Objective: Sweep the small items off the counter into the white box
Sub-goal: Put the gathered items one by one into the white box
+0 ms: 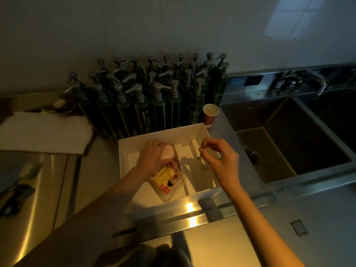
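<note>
Over the white box (pixel 123 151), left hand (pixel 154 157) grips a pink item (pixel 168 153), right hand (pixel 217 157) pinches a brown bit (pixel 204 143); likely next, letting both fall inside.

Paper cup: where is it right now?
In the head view the paper cup stands upright on the counter just behind the white box's far right corner, between the pump bottles and the sink.

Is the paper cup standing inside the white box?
No, the paper cup stands on the counter behind the far right corner of the white box, beside the sink.
</note>
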Tool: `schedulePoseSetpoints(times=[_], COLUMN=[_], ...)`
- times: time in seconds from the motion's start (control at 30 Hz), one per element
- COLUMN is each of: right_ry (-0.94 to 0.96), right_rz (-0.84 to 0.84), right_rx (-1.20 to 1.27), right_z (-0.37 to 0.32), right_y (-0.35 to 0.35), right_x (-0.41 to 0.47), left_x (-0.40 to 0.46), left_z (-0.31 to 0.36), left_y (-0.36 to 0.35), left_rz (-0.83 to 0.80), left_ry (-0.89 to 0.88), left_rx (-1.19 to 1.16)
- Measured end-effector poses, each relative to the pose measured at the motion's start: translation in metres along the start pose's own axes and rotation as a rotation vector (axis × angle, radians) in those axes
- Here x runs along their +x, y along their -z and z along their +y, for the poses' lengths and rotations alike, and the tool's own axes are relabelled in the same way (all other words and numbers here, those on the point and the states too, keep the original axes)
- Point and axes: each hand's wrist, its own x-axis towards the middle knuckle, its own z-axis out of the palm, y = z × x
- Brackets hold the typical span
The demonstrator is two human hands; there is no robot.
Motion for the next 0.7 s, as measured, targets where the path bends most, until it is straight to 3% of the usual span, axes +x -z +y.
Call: schedulePoseSetpoints(times=[0.3, 0.5, 0.7], right_ry=[-0.008, 0.013, 0.113], right_rz=[-0.049, -0.175, -0.386], right_rx=[0.013, 0.019, -0.117], right_z=[-0.006, -0.006, -0.005], right_y=[-0.019, -0.039, -0.102], right_x=[0.014, 0.035, 0.050], left_x=[-0.008, -0.025, -0.062], left_z=[-0.001, -0.003, -0.041], left_y=[0.006, 0.052, 0.090], left_rz=[0.029, 0.279, 0.520], left_ry=[-0.076, -0.184, -0.066], left_rx=[-0.010, -0.061, 0.030])
